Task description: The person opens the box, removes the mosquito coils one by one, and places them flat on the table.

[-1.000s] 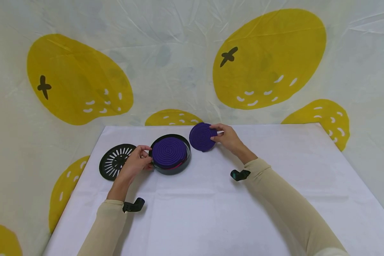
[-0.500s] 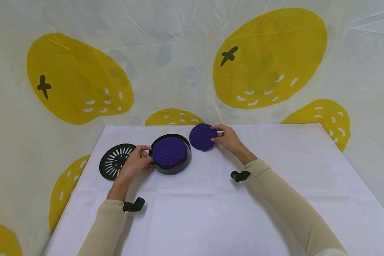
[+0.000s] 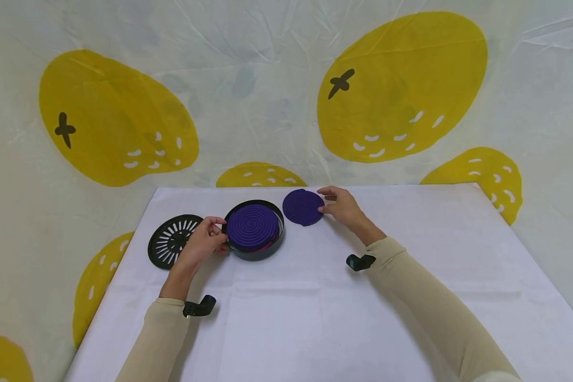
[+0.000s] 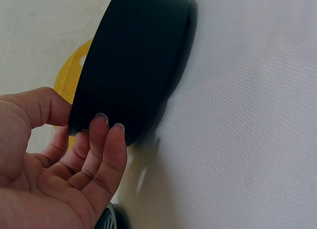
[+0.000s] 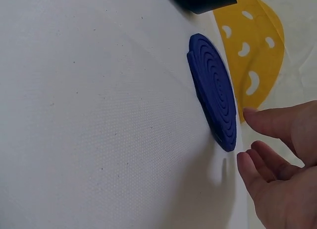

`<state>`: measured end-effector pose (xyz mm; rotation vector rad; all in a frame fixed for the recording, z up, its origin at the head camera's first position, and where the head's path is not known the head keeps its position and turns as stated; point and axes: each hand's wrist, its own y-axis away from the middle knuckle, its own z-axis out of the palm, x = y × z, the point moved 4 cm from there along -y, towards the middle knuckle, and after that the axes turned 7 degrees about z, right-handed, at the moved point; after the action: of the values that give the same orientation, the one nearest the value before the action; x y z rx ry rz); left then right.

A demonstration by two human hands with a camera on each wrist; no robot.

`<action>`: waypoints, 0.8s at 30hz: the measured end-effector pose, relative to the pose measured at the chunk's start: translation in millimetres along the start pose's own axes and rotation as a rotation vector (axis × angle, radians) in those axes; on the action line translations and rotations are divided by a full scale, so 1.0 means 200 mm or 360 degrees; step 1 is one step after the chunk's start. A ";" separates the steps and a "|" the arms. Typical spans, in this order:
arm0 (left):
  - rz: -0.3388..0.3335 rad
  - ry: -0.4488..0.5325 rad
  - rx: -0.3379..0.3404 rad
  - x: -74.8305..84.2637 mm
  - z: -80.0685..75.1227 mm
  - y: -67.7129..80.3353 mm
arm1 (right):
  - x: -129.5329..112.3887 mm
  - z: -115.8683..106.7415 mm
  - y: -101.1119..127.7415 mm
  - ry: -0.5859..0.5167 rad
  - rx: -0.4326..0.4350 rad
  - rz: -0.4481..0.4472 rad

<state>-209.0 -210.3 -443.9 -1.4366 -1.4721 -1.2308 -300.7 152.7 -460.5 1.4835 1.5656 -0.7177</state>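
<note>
Purple coil lowered flat, just beside spread right fingers, left fingers pinching container

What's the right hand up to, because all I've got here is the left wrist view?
Observer: The right hand holds nothing; the right wrist view shows a gap between it and the flat purple spiral disc beside it.
Operator: And I only see the outer wall of the dark container. What's inside?
Observer: In the head view, a second spiral disc, also purple, lies in it.
</note>
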 end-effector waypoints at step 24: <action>0.0011 0.0008 0.0043 -0.10 -0.02 -0.06 | -0.06 0.03 0.02 -0.0163 -0.0105 -0.0010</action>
<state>-218.2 -218.2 -463.1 -1.4185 -1.4741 -1.2052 -296.6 142.2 -452.7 1.3728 1.5027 -0.7276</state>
